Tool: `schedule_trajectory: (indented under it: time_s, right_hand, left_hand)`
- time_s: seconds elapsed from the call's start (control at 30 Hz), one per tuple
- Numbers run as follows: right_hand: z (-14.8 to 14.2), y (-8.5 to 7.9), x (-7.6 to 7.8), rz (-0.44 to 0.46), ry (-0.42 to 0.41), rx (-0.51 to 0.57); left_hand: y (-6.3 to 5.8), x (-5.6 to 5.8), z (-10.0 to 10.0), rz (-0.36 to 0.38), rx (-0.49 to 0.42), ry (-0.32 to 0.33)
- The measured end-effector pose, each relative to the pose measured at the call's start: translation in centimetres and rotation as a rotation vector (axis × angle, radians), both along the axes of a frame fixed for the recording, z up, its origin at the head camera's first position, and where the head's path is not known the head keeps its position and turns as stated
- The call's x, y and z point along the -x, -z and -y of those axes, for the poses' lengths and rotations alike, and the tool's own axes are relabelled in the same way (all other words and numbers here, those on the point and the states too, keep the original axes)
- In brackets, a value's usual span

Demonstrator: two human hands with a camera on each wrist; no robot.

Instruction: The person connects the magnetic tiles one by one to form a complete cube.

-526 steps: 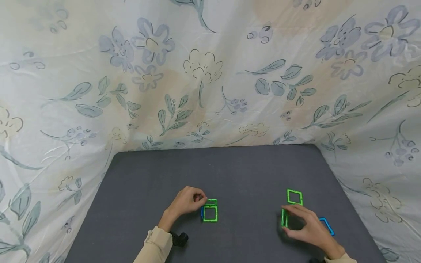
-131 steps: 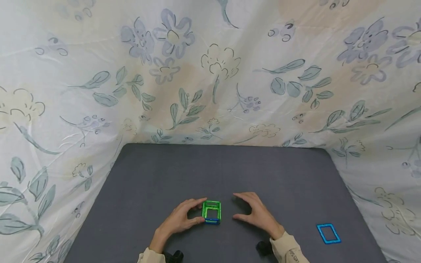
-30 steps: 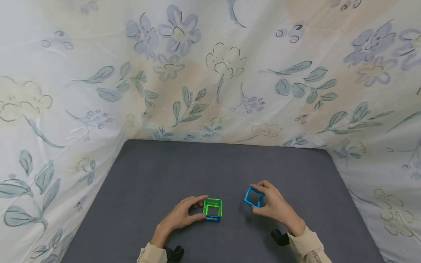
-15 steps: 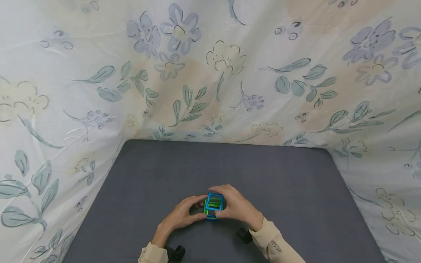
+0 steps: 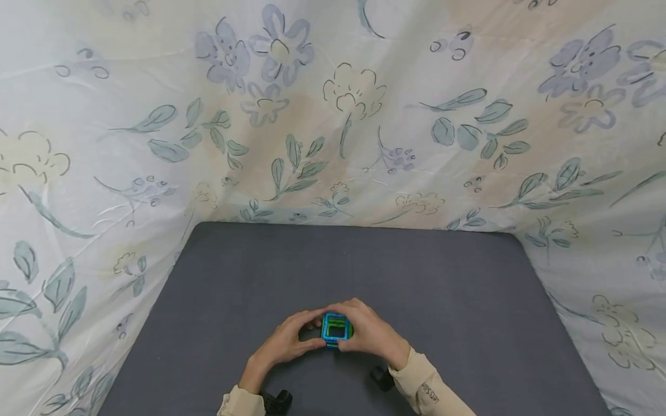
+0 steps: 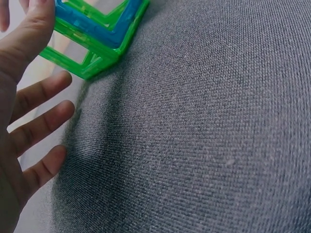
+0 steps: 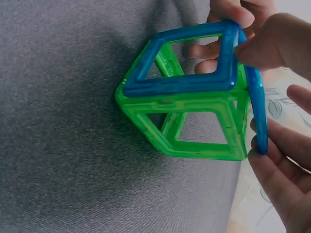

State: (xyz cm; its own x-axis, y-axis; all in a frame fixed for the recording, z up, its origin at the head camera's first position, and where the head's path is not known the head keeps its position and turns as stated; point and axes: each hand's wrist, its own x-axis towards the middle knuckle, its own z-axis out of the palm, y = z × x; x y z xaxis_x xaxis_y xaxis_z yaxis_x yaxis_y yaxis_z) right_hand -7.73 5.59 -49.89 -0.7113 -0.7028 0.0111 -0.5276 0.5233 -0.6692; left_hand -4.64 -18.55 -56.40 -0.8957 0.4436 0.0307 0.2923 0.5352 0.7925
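A small cube of see-through magnetic tiles [image 7: 170, 103], mostly green, stands on the dark table. A blue square tile [image 7: 180, 83] forms its side nearest the person. My right hand [image 5: 370, 330] pinches another blue square tile [image 7: 257, 104] by its edges, fingertips at the far edge and thumb at the near one. That tile lies over the cube's top, slightly tilted in the right wrist view. My left hand [image 5: 283, 342] holds the cube from the left, thumb at its near corner and index finger at its far one. Its other fingers [image 6: 46, 119] spread loosely off the cube.
The dark grey cloth-covered table [image 5: 442, 277] stretches around the cube. A flowered white curtain [image 5: 359, 144] rises behind it and along both sides. Black wrist cameras [image 5: 382, 378] sit on both wrists, low near the table.
The right hand fetched the blue tile from the right side of the table and brought it left over the cube, now lowered onto its top. The left hand stayed beside the cube.
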Motion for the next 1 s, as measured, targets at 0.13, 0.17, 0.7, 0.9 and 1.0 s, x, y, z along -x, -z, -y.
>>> schedule_trajectory:
  time_s: [0.13, 0.17, 0.7, 0.9, 1.0]
  right_hand:
    - [-0.3, 0.3, -0.1, 0.033, -0.011, 0.012]
    - [-0.3, 0.3, -0.1, 0.036, -0.014, 0.011]
    - [-1.0, 1.1, -0.4, -0.026, -0.022, 0.044]
    - [-1.1, 1.7, 0.0, -0.011, -0.016, 0.056]
    - [-1.4, 2.0, 0.0, -0.023, -0.012, 0.066]
  left_hand:
    - [-0.1, 0.0, 0.0, 0.016, 0.002, -0.006]
    - [-0.1, 0.0, 0.0, 0.018, 0.002, -0.006]
    - [0.0, -0.3, 0.2, -0.056, 0.022, 0.020]
    - [-0.2, -0.4, 0.1, -0.049, 0.034, 0.015]
    - [-0.4, -0.4, 0.1, -0.035, 0.048, 0.014]
